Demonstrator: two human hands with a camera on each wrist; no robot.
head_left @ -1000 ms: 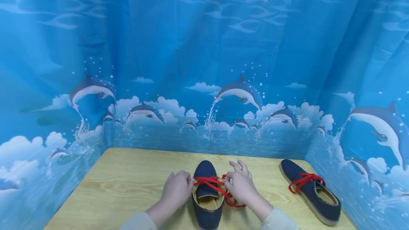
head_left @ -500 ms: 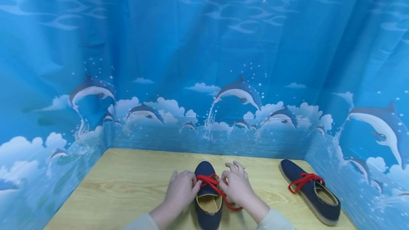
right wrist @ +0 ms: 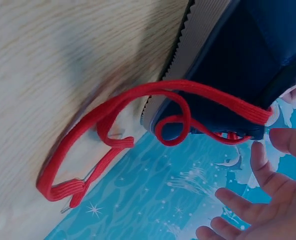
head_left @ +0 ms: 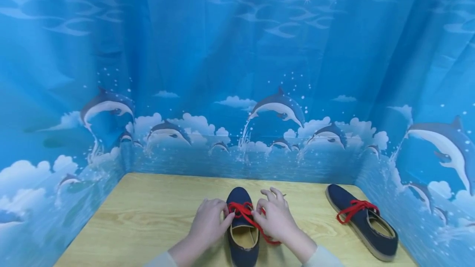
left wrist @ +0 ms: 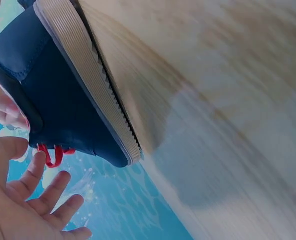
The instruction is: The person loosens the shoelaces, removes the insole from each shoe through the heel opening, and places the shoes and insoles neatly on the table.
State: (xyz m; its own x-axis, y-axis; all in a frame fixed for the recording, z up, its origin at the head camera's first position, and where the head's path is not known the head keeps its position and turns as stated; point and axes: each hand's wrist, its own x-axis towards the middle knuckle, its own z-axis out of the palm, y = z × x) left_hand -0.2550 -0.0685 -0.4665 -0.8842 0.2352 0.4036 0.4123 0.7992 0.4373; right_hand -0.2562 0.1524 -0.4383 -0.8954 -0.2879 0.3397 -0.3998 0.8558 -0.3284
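Observation:
A dark blue shoe [head_left: 238, 195] with red laces stands upright on the table, toe pointing away, between both hands. At its left lacing edge my left hand [head_left: 209, 218] pinches the flap corner between thumb and index finger; the other fingers [left wrist: 55, 192] spread loosely. Opposite it, my right hand [head_left: 277, 219] pinches the right flap corner likewise, its remaining fingers [right wrist: 238, 205] apart. Red lace [head_left: 242, 209] crosses the shoe's front, and small loops [left wrist: 52, 157] show at the eyelets. A long lace [right wrist: 112, 102] hangs from the right side onto the table.
A matching shoe [head_left: 384, 238] with tied red laces [head_left: 358, 209] lies at the right of the wood-grain table [head_left: 148, 213]. A blue dolphin-printed curtain [head_left: 222, 73] surrounds the table's back and sides.
Both hands have moved inward from holding the laces out sideways to the shoe's lacing edges. The laces across the shoe look closer in. The other shoe stays put.

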